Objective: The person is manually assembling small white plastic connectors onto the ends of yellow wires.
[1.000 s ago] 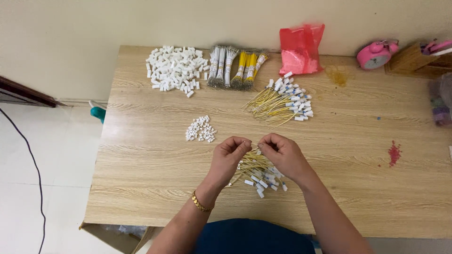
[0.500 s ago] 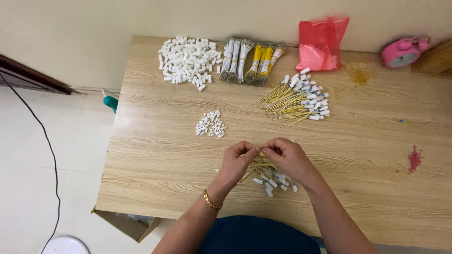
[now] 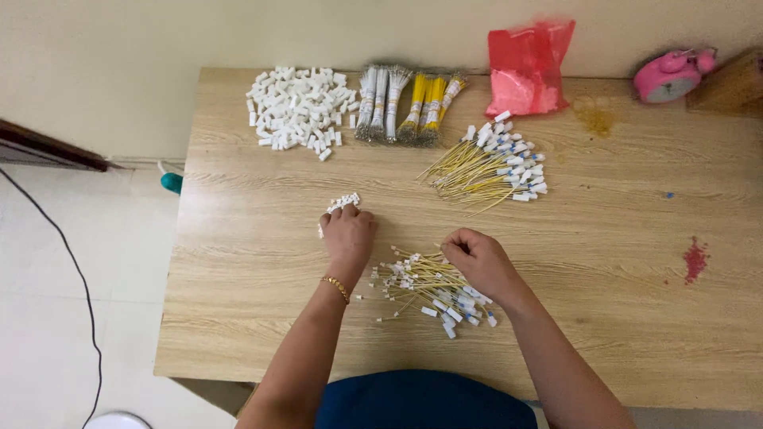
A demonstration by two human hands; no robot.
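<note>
Left hand (image 3: 347, 237) fingers clenched over small white caps (image 3: 343, 202); right hand (image 3: 477, 260) fingers grasping yellow wires (image 3: 421, 280).

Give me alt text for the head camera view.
A person's left hand rests on a small heap of white plastic connectors while the right hand pinches thin yellow wires piled on a light wooden table.

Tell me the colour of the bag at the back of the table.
Red: the plastic bag, shown in the head view.
</note>
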